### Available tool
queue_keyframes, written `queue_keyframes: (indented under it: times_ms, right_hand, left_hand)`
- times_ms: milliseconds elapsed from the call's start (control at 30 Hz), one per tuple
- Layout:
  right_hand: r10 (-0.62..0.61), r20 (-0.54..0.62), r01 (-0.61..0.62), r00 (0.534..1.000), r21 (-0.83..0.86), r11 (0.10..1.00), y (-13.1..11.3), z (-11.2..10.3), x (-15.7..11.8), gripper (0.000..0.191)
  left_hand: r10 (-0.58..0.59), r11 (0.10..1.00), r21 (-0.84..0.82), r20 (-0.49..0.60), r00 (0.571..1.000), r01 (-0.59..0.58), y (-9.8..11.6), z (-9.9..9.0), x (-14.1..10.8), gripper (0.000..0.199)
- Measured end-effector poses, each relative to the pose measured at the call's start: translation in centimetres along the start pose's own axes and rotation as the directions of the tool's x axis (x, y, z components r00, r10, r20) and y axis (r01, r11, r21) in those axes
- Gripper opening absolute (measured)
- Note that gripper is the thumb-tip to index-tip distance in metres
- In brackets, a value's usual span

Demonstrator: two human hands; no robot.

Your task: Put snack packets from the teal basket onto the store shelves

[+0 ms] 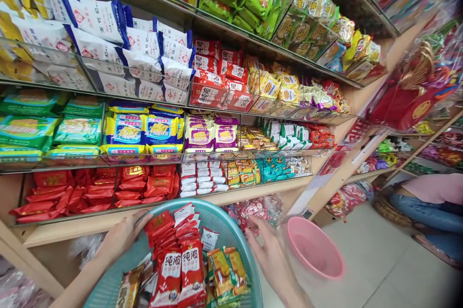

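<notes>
the left hand [121,236] grips the far left rim of a round teal basket [231,231], and the right hand [269,252] lies open with fingers spread just beside its right rim, perhaps touching it. the basket holds red snack packets [181,269], some with white labels, and a few orange and green packets [227,269]. behind it stand wooden shelves [253,191] with clear dividers, full of wrapped snacks in many colours. a pink bin [314,250] stands on the tiled floor to the right. a person in a pink top [432,187] sits low at the far right.
</notes>
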State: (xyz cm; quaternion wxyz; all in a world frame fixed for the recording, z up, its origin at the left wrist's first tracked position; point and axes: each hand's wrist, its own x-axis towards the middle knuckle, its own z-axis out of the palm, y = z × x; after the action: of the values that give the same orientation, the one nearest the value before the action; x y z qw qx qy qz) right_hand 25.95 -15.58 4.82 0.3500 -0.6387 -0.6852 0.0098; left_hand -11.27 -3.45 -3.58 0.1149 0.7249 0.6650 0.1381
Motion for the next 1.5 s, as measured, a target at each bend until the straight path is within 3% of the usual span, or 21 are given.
queue_keyframes:
  times_ms: [300,500,700,900,1100,1500]
  right_hand:
    - [-0.136,-0.025,0.136,0.99,-0.006,0.991,2.6,4.8,9.3,0.022]
    - [-0.262,0.041,0.263,0.964,-0.038,0.964,0.3,9.0,13.7,0.024]
    - [-0.33,0.131,0.349,0.935,-0.163,0.923,-2.3,12.4,17.1,0.038]
    - [-0.291,0.203,0.345,0.935,-0.329,0.879,-2.2,14.9,19.4,0.048]
    - [-0.183,0.189,0.252,0.965,-0.462,0.85,-1.4,15.7,20.6,0.047]
    - [-0.17,0.283,0.304,0.944,-0.54,0.785,-0.9,15.3,21.6,0.04]
  left_hand:
    - [0.024,0.999,-0.037,0.046,0.999,-0.023,1.1,-1.1,-0.8,0.052]
    - [-0.006,1.0,-0.022,0.086,0.996,0.008,1.9,-1.8,-1.1,0.05]
    - [-0.028,0.999,-0.032,0.096,0.995,0.031,1.9,-1.8,-1.3,0.047]
    - [-0.018,0.998,-0.064,0.061,0.998,0.022,1.2,-1.0,-1.2,0.045]
    - [-0.021,0.995,-0.099,0.037,0.999,0.024,0.8,-0.6,-1.2,0.043]
    - [-0.031,0.999,-0.022,0.027,0.999,0.031,1.6,-1.2,-1.5,0.044]
